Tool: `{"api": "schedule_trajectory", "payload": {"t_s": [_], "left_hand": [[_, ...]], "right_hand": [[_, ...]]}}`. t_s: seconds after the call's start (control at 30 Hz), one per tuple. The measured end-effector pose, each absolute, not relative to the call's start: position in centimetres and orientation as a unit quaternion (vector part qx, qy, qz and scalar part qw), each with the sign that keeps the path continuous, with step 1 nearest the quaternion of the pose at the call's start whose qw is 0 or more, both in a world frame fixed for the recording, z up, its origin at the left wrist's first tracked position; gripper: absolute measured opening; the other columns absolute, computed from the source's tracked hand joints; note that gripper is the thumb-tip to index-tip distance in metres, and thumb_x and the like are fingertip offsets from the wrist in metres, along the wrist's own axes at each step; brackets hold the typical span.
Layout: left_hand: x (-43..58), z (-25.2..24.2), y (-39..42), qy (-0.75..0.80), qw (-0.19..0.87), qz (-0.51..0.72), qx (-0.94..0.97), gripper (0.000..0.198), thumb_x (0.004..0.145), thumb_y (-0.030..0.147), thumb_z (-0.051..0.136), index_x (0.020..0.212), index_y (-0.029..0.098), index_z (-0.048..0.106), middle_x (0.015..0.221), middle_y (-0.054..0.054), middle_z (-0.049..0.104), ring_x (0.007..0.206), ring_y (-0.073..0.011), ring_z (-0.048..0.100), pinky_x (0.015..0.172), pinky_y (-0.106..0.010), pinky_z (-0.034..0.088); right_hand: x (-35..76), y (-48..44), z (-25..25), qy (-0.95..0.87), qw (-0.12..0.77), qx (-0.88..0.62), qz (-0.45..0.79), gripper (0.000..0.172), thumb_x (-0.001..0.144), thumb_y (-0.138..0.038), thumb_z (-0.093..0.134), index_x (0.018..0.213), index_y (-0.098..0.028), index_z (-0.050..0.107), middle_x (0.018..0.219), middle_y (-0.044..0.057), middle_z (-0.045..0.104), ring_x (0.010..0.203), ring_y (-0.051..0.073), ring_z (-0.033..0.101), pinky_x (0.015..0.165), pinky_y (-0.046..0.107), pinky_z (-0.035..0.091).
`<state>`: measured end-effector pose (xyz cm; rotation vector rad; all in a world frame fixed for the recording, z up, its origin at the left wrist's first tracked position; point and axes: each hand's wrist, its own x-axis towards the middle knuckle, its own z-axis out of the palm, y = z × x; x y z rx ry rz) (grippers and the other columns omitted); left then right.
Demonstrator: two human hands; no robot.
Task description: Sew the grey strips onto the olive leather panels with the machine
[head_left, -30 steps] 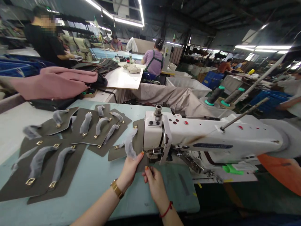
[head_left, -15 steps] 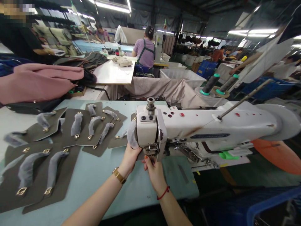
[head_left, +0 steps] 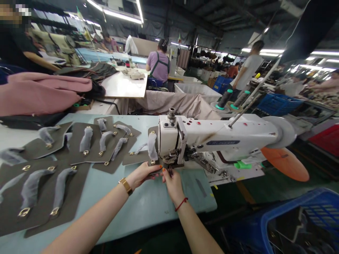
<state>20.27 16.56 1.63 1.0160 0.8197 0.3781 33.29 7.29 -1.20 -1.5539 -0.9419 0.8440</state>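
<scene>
While my left hand (head_left: 143,173) and right hand (head_left: 172,181) both pinch the dark olive leather panel (head_left: 152,163) under the presser foot of the white sewing machine (head_left: 212,139), I judge the stitching step is in hand; next I need slow, straight feeding.

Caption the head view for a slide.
Both hands, left hand and right hand, hold a dark panel under the sewing machine head.
</scene>
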Motion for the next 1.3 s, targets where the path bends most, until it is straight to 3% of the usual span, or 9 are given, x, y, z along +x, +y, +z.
{"api": "schedule_trajectory", "payload": {"t_s": [0.53,1.3], "left_hand": [[20.5,0.5,17.3,0.346,0.811,0.178,0.436,0.026,0.069,0.034,0.077,0.081,0.012,0.068,0.076,-0.006,0.067,0.054,-0.006,0.054,0.053,-0.016,0.044],[20.8,-0.2,18.4,0.369,0.788,0.233,0.434,0.027,0.067,0.035,0.078,0.077,0.013,0.066,0.065,-0.004,0.063,0.053,-0.0092,0.053,0.048,-0.018,0.041]], "right_hand": [[33.3,7.6,-0.4,-0.399,0.538,-0.647,0.364,0.043,0.087,-0.049,0.049,0.058,-0.018,0.054,0.053,-0.001,0.053,0.054,0.014,0.052,0.056,0.024,0.036],[32.0,4.8,-0.9,-0.355,0.504,-0.646,0.449,0.033,0.086,-0.04,0.052,0.068,-0.015,0.065,0.05,-0.002,0.054,0.056,0.014,0.052,0.063,0.025,0.039]]}}
